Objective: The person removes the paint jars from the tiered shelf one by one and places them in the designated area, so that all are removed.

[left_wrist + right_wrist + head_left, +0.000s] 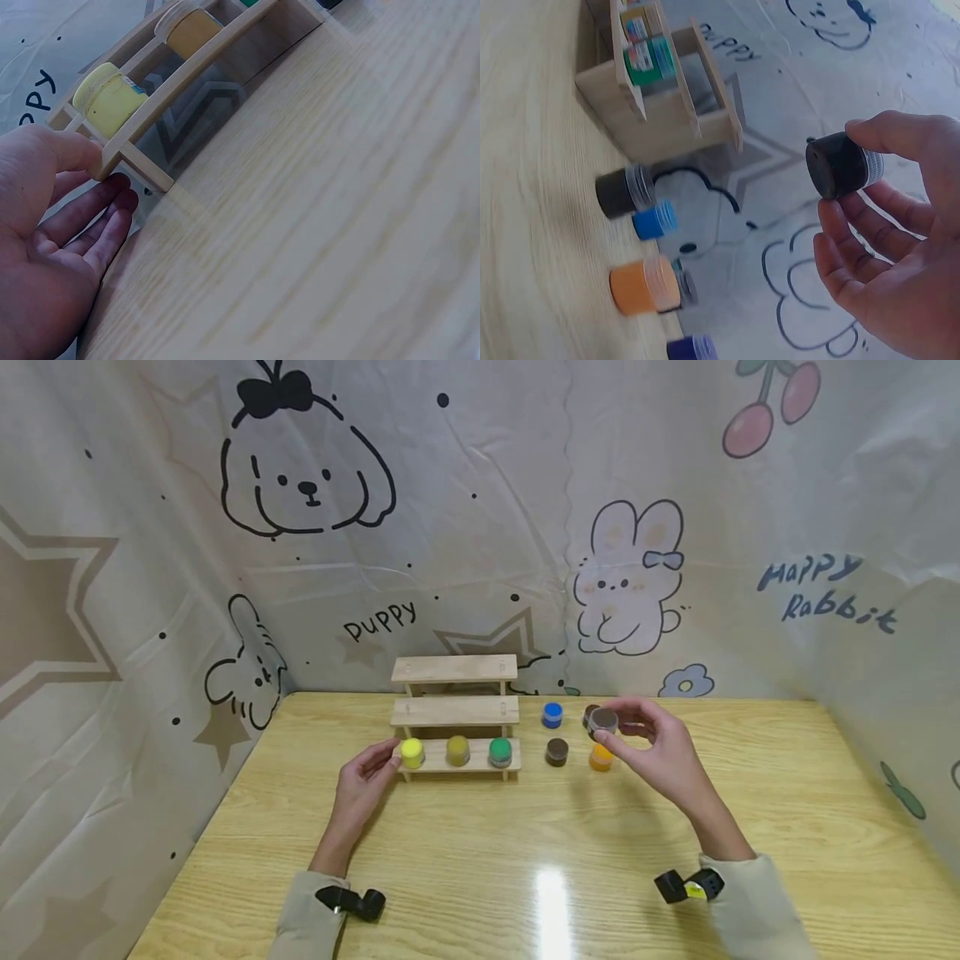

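My right hand [656, 752] holds a small dark paint jar [838, 166] between thumb and fingers, raised above the table in the right wrist view. Over at the left, my left hand [365, 785] pinches the end of the bottom shelf of a three-step wooden stand [453, 712], its thumb side at the board and other fingers lower down. Beside those fingers, a yellow jar [111, 99] sits on that shelf. An ochre jar [457, 750] and a green jar [500, 752] share the shelf in a row.
Right of the stand are a blue jar [552, 715], a dark brown jar [557, 752] and an orange jar [600, 757]. Another dark jar [589, 715] is partly hidden behind the held one. A purple jar [691, 349] shows low in the right wrist view. A printed curtain [480, 527] backs the table.
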Available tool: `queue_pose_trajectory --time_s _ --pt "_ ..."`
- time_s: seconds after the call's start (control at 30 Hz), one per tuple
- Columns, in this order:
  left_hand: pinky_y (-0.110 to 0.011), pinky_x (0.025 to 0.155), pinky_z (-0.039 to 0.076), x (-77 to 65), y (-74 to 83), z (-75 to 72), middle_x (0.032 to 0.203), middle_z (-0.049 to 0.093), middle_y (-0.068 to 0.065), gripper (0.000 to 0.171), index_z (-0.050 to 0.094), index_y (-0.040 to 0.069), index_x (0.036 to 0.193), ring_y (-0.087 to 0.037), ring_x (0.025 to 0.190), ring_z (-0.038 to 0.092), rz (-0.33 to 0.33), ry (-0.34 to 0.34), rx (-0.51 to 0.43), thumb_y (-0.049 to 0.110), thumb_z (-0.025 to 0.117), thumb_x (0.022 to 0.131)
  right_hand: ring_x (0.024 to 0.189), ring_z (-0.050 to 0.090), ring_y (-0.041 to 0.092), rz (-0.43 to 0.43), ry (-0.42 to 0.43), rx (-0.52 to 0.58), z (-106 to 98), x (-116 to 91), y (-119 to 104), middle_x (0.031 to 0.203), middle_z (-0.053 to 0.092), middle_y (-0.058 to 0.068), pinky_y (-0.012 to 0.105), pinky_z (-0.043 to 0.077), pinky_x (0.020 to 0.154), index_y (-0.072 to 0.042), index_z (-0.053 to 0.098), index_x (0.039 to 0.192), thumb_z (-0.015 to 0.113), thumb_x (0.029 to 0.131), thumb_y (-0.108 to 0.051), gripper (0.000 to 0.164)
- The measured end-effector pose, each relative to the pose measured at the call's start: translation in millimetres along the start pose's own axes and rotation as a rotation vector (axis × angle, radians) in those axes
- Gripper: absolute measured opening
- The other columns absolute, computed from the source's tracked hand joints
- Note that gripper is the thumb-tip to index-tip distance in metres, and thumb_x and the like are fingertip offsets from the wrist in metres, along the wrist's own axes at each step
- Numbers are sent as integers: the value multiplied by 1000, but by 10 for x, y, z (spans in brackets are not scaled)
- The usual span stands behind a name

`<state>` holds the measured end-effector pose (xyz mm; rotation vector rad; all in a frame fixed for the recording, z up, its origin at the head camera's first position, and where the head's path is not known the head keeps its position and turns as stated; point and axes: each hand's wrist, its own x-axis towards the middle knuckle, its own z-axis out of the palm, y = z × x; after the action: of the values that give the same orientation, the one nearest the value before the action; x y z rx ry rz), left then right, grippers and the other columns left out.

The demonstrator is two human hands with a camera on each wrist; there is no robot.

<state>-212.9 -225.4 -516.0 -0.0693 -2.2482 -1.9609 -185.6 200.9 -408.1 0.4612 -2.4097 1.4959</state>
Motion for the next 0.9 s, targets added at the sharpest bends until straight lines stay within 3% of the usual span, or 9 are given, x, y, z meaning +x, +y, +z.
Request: queue_pose_trajectory --time_s 0.17,0.4,0.47,0.9 --pt "-15 96 50 -6 -3 2 135 63 -23 36 64 -6 133 -23 120 61 8 -1 15 8 68 100 103 61 15 35 20 -38 -68 -21 125 114 67 10 15 52 90 -3 65 123 80 92 -12 35" --pt "-15 96 50 -4 7 1 135 62 -24 36 63 -7 133 -27 122 60 19 -5 9 6 68 100 111 62 31 170 12 -149 -108 -51 429 119 66 16 47 54 97 0 63 122 79 93 -16 38" --pt "-15 96 50 -8 7 0 135 62 -23 36 63 -7 133 -27 122 60 15 -1 5 5 68 99 112 62 34 205 5 -161 -124 -67 521 120 65 19 51 53 98 2 62 123 78 93 -15 38" --pt "-16 96 50 -8 8 -15 136 61 -22 36 62 -6 135 -33 125 58 17 -25 14 6 65 101 113 64 40 335 -49 -171 -235 -118 863 123 65 25 49 55 98 4 60 127 78 94 -18 44"
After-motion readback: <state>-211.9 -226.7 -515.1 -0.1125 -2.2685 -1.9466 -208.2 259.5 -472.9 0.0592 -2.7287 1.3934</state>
